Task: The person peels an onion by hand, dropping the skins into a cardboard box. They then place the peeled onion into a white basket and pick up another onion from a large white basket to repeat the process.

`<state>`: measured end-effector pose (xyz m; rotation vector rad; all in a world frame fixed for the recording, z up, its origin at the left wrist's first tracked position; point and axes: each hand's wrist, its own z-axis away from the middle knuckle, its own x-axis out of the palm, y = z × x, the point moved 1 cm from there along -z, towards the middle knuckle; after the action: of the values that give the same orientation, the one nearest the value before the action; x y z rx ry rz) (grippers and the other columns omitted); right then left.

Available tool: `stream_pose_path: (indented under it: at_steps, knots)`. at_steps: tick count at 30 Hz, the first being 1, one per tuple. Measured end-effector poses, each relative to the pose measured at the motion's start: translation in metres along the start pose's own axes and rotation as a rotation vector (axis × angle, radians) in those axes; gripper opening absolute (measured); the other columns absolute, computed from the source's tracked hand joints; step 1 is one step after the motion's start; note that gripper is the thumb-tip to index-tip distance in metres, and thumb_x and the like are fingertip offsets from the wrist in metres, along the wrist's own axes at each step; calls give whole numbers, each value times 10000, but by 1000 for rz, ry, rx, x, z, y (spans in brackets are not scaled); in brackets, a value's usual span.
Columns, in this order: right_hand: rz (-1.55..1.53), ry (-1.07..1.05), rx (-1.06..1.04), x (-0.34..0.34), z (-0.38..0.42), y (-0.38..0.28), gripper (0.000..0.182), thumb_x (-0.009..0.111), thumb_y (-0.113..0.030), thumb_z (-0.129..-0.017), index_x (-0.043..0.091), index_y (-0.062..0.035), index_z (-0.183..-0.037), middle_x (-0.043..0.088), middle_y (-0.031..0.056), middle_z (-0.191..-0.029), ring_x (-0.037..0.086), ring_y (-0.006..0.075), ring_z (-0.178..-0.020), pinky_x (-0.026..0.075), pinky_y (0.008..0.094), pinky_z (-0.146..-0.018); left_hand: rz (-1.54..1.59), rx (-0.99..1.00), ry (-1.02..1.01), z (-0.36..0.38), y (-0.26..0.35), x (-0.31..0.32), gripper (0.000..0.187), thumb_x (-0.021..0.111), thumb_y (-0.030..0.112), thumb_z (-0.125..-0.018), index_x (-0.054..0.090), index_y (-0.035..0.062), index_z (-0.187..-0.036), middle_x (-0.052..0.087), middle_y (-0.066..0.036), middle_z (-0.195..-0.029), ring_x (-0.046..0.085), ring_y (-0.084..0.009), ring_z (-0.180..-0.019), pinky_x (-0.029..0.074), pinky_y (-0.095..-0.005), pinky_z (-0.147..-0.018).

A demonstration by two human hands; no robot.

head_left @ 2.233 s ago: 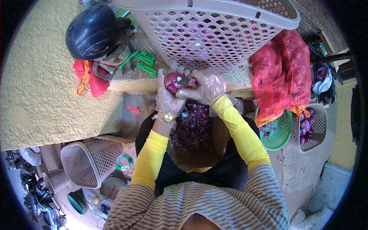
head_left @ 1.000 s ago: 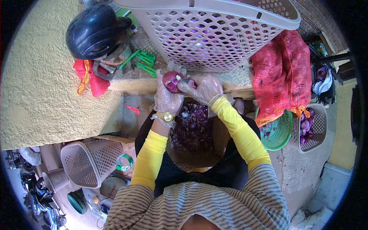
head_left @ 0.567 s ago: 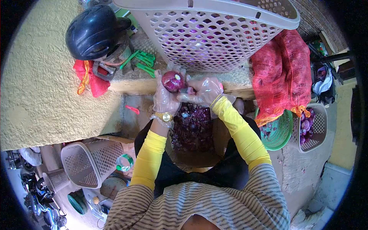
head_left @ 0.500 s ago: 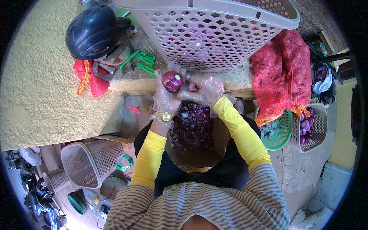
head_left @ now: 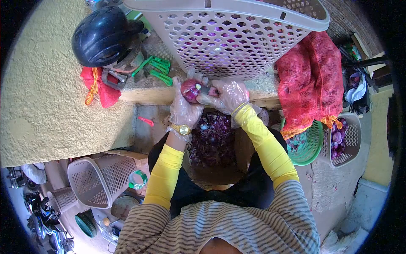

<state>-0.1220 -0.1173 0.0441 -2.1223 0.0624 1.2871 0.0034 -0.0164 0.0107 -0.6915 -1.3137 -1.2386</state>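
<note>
Onion: the round, glossy purple-red onion (head_left: 189, 92) sits in your left hand (head_left: 185, 109), just in front of the tall beige perforated plastic crate (head_left: 177, 40).
Handling: it looks firm and fairly light; smooth skin under plastic film may slip, so cup its round sides, clear of the blade.
Left fingers: in a clear plastic glove, curled around the onion.
Right fingers: gloved likewise, your right hand (head_left: 231, 95) grips a small, short-bladed grey knife (head_left: 204, 90) against or very near the onion.
Forearms: yellow-sleeved, reaching forward and converging.
</note>
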Motion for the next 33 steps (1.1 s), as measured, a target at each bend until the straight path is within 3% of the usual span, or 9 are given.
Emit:
stream_pose_path:
  at_steps: [2, 3, 5, 9, 14, 18, 20, 24, 33]
  knots:
    - [-16, -39, 23, 2, 0, 1, 559, 695, -686, -761, 653, -134, -680, 637, 118, -601, 647, 337, -569, 507, 452, -571, 17, -2, 8, 0, 1, 0, 626, 446, 590, -997, 493, 89, -1368, 613, -106, -1121, 584, -250, -1050, 528, -458, -944]
    - [-17, -39, 23, 3, 1, 1, 559, 695, -686, -761, 653, -134, -680, 637, 118, -601, 647, 337, -569, 507, 452, -571, 17, -2, 8, 0, 1, -1, 626, 446, 590, -997, 493, 89, -1368, 613, -106, -1121, 584, -250, -1050, 528, -458, -944]
    - [-92, -10, -11, 6, 2, 0, 543, 725, -612, -785, 623, -97, -647, 595, 108, -570, 608, 350, -545, 479, 444, -558, 5, 5, 3, -2, 1, -3, 571, 461, 580, -993, 581, 68, -1216, 660, -120, -1119, 629, -295, -1017, 542, -470, -934]
    - [-13, -38, -58, 6, 3, 0, 561, 720, -628, -782, 624, -90, -655, 591, 112, -563, 602, 351, -533, 484, 437, -557, -43, 27, 40, -4, 2, -4, 641, 457, 619, -980, 538, 74, -1309, 623, -111, -1083, 605, -255, -998, 528, -435, -916]
    - [-53, -88, -30, -3, 4, -6, 547, 748, -621, -757, 628, -95, -665, 604, 111, -589, 614, 330, -542, 487, 431, -558, -122, 45, 175, 4, 2, 7, 652, 482, 619, -970, 557, 38, -1255, 631, -118, -1061, 625, -263, -974, 541, -439, -933]
    - [-50, -27, -1, -7, 1, -4, 549, 772, -630, -718, 625, -103, -662, 617, 101, -602, 622, 316, -548, 495, 423, -562, -94, 69, 111, -1, 3, 0, 662, 488, 612, -970, 542, 28, -1276, 627, -132, -1065, 633, -268, -987, 548, -448, -938]
    - [-10, -17, 34, -11, 0, -5, 559, 795, -643, -673, 628, -110, -656, 627, 91, -609, 631, 303, -557, 503, 412, -566, -79, 39, 122, -2, 3, -6, 580, 481, 594, -978, 583, 54, -1165, 667, -126, -1028, 662, -274, -961, 585, -435, -866]
    - [-5, -26, 69, -15, -1, -8, 557, 809, -646, -646, 634, -117, -653, 631, 90, -614, 640, 298, -570, 505, 404, -566, -96, 21, 110, 1, 1, 4, 580, 472, 594, -982, 580, 58, -1174, 668, -126, -1023, 668, -272, -952, 589, -422, -858]
    - [47, -33, 28, -5, -1, -3, 533, 790, -643, -673, 659, -127, -672, 648, 74, -626, 656, 289, -590, 515, 418, -584, -101, -10, 7, -1, 2, -2, 659, 437, 617, -984, 512, 73, -1348, 654, -138, -1075, 659, -273, -984, 583, -414, -871]
